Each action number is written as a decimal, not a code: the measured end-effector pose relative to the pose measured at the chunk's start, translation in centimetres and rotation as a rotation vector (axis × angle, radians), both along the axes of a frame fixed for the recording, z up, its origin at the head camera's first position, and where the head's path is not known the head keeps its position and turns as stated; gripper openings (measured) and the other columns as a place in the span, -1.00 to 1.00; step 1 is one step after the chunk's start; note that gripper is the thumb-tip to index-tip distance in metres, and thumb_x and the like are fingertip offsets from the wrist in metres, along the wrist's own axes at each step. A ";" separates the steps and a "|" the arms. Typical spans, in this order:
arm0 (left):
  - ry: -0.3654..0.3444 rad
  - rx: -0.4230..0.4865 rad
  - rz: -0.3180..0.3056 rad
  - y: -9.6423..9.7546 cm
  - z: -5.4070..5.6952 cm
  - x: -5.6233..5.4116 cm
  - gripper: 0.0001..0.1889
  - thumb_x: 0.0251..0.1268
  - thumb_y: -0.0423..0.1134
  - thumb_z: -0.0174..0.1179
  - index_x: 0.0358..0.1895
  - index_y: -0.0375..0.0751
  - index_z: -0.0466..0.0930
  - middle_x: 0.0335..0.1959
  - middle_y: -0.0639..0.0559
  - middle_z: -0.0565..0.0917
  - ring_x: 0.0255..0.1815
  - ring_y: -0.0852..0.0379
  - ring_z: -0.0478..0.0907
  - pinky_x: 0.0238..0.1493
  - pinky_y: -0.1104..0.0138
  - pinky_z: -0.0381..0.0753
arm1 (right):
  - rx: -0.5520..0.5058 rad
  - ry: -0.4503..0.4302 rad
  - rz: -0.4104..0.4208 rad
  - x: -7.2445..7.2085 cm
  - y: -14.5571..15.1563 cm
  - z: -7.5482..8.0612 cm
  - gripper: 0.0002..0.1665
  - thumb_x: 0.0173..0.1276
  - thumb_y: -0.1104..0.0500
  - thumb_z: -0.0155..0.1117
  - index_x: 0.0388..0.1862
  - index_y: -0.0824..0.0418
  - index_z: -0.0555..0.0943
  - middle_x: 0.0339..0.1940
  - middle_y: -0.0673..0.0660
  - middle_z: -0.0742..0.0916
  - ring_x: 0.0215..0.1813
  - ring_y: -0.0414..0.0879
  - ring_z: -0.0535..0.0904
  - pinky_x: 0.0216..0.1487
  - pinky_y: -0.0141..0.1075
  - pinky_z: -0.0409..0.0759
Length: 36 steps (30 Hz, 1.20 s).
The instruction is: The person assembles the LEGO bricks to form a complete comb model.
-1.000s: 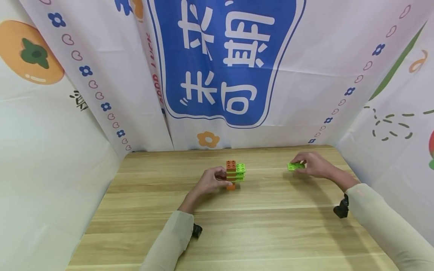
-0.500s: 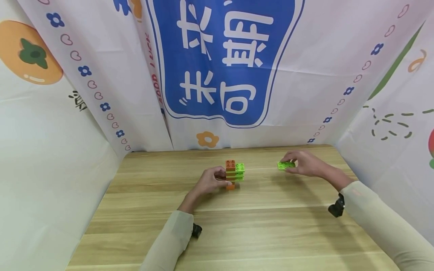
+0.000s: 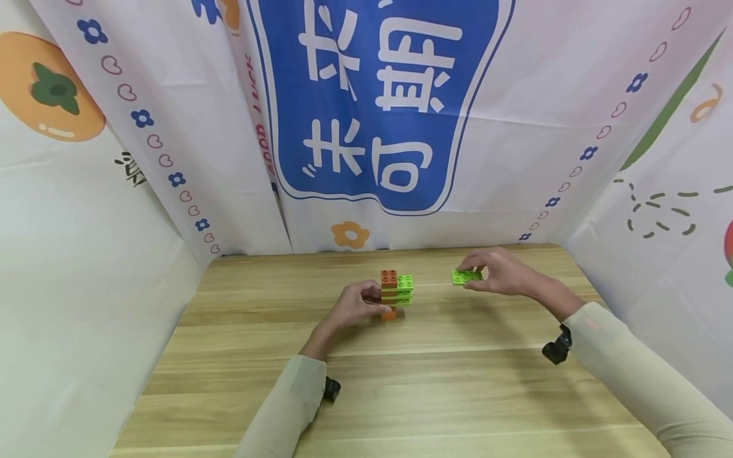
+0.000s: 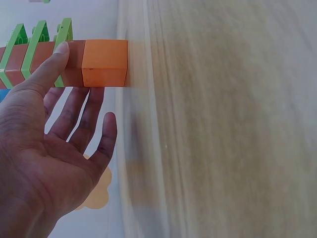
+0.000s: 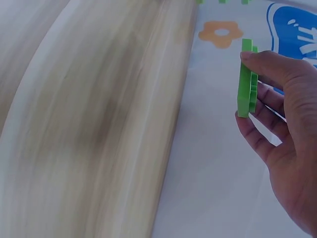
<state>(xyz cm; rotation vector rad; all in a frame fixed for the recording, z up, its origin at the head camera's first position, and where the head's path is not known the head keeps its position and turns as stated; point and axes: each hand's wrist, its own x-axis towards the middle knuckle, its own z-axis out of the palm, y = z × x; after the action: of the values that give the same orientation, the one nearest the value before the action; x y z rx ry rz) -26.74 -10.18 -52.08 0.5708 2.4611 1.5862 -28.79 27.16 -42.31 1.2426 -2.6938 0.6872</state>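
A tower of toy building bricks (image 3: 389,280) stands upright on the wooden table. Its bottom brick (image 4: 105,63) is orange, with brown bricks above. Between them, thin lime-green plates (image 3: 405,282) jut out to the right. My left hand (image 3: 350,308) grips the tower from its left side, thumb on the near face and fingers behind. To the right, my right hand (image 3: 502,272) pinches another flat lime-green building brick (image 5: 244,84) by its edges, held above the table. Its studs (image 3: 460,278) face up, and a gap separates it from the tower.
The wooden tabletop (image 3: 366,394) stretches toward the front. A white printed cloth (image 3: 515,165) hangs behind the table, and more cloth encloses both sides. A small black device (image 3: 557,348) is strapped at the right wrist, with another (image 3: 331,389) at the left.
My right hand has moved left with the green brick, bringing it closer to the tower. The left hand and the tower stay in place.
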 end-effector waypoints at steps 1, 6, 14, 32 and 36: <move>0.001 0.001 -0.001 0.0 0.0 0.0 -0.71 0.25 -0.24 0.57 -0.06 -0.20 0.71 -0.12 0.00 0.79 -0.11 0.13 0.71 -0.01 0.24 0.73 | -0.004 -0.001 0.008 0.0 -0.2 0.1 -0.66 0.19 0.22 0.68 -0.04 0.18 0.84 -0.12 0.02 0.83 -0.23 -0.20 0.74 -0.20 -0.28 0.74; 0.000 -0.001 -0.001 0.0 0.0 0.0 -0.71 0.25 -0.23 0.57 -0.06 -0.20 0.70 -0.12 0.00 0.79 -0.11 0.12 0.71 0.00 0.22 0.73 | -0.014 -0.006 0.034 0.3 -1.3 0.6 -0.65 0.20 0.22 0.67 -0.01 0.18 0.84 -0.10 0.02 0.82 -0.20 -0.20 0.74 -0.18 -0.28 0.75; -0.004 -0.005 0.001 0.0 0.0 0.0 -0.71 0.25 -0.22 0.57 -0.06 -0.20 0.71 -0.12 0.01 0.79 -0.11 0.12 0.71 0.00 0.23 0.73 | -0.026 -0.003 0.067 0.6 -2.8 1.4 -0.65 0.22 0.22 0.66 0.00 0.19 0.83 -0.10 0.02 0.82 -0.19 -0.20 0.72 -0.15 -0.19 0.76; -0.014 0.003 0.002 0.0 0.2 0.0 -0.72 0.25 -0.23 0.57 -0.07 -0.19 0.71 -0.12 0.00 0.80 -0.10 0.12 0.72 0.02 0.20 0.73 | -0.056 0.023 0.128 0.9 -6.6 2.4 -0.63 0.28 0.18 0.64 0.04 0.23 0.81 -0.06 0.08 0.83 -0.13 -0.14 0.75 -0.07 -0.18 0.78; -0.015 -0.002 0.003 0.0 0.2 0.0 -0.73 0.25 -0.23 0.58 -0.08 -0.18 0.71 -0.13 0.02 0.80 -0.11 0.13 0.72 0.01 0.21 0.73 | -0.056 0.015 0.144 0.9 -7.4 2.7 -0.63 0.29 0.18 0.63 0.05 0.24 0.81 -0.05 0.09 0.83 -0.11 -0.13 0.76 -0.05 -0.19 0.78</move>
<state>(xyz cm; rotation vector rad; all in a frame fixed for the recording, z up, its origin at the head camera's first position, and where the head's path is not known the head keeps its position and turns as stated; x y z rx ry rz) -26.75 -10.13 -51.88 0.5530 2.4538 1.5831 -27.86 19.77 -39.61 1.4321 -2.5731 0.7615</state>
